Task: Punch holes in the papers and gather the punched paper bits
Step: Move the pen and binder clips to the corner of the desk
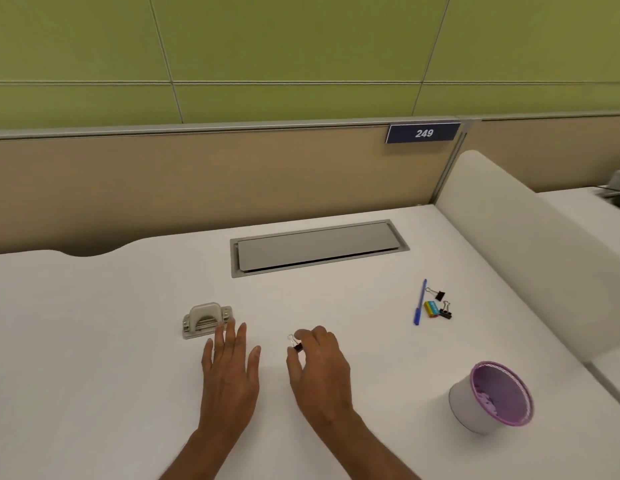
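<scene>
At four o'clock the cup (pixel 464 407) holds purple bits (pixel 488 398), gathering seemingly done; left hand (pixel 230 372) rests, grip open, right hand (pixel 320 365) pinches a binder clip (pixel 297 346).

**Soft, even light, bowed edges**

Bright, flat light falls from above on the white table (pixel 94 341), which looks a little washed out but shows no hard glare. Shadows are faint and soft: a pale smudge beneath the left hand (pixel 229 372) and the right hand (pixel 322 365), and grey shade on the outer wall of the cup (pixel 467 407). The wide lens bows the rail (pixel 197 128) and tilts the seams of the wall (pixel 301 39). The sign (pixel 423 133) reads clearly. The clip (pixel 298 347) is soft-edged, and the clutter (pixel 618 188) at the far right edge is smeared.
</scene>
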`<state>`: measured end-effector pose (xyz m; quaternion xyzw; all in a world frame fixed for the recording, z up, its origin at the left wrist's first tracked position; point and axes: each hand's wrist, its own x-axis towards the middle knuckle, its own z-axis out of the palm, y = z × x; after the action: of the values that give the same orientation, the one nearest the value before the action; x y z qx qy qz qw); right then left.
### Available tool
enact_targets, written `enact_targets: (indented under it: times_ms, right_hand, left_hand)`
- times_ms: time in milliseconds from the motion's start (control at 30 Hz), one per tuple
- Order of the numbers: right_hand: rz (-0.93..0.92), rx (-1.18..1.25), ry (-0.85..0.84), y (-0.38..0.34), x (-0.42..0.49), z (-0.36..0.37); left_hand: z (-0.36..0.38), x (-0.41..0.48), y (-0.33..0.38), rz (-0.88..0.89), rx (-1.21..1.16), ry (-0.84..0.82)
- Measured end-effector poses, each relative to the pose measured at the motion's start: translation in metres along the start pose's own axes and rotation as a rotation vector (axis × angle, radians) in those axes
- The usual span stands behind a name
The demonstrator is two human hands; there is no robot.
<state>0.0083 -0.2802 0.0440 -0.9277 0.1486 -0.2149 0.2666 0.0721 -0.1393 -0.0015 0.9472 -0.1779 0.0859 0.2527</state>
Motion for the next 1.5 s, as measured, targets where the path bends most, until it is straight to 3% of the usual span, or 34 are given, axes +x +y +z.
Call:
enact_targets:
  times_ms: [367,667,967,1500]
  right_hand:
    - [0.205,-0.062,0.083,0.195,0.084,-0.155]
    - [0.311,-0.120,0.040,0.300,0.095,-0.171]
    - [0.302,-0.165,-0.063,0.345,0.093,-0.141]
    - [0.286,-0.166,-0.049,0.346,0.095,-0.131]
  left_hand:
    - [0.090,0.044,0.142,0.121,-0.077,-0.065]
    - [0.149,0.067,0.203,0.124,-0.072,-0.112]
    - [0.191,0.079,0.227,0.118,-0.023,-0.179]
    - [0.202,0.081,0.226,0.103,0.113,-0.196]
